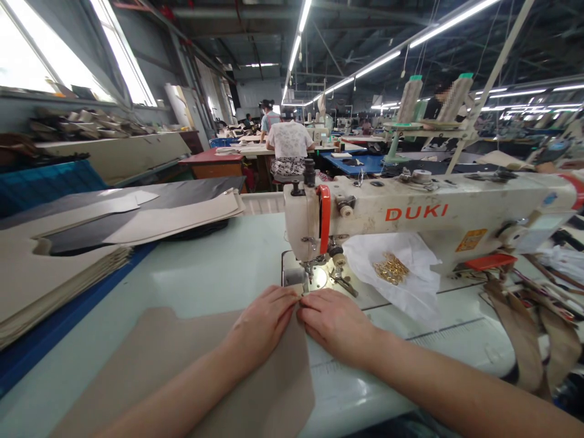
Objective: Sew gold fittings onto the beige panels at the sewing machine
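Note:
A large flat taupe panel (191, 340), like leather or coated fabric, lies on the sewing table under my forearms. Its upper edge reaches the needle area of a white sewing machine (365, 204). My left hand (264, 319) is closed on that edge, thumb and fingers pinched just in front of the presser foot (310, 274). Fingertip to fingertip with it, my right hand (335, 325) pinches the same edge from the right. The fingers hide the exact spot they grip. A lamp lights the round needle plate cover (320, 278).
Gold-coloured metal pieces (391, 269) lie on a white plastic sheet (420, 304) under the machine arm. Stacked beige panels (68, 286) rest at the left. Brown straps (524, 328) hang at the right edge. Thread cones (410, 100) stand behind; a person (289, 143) sits farther off.

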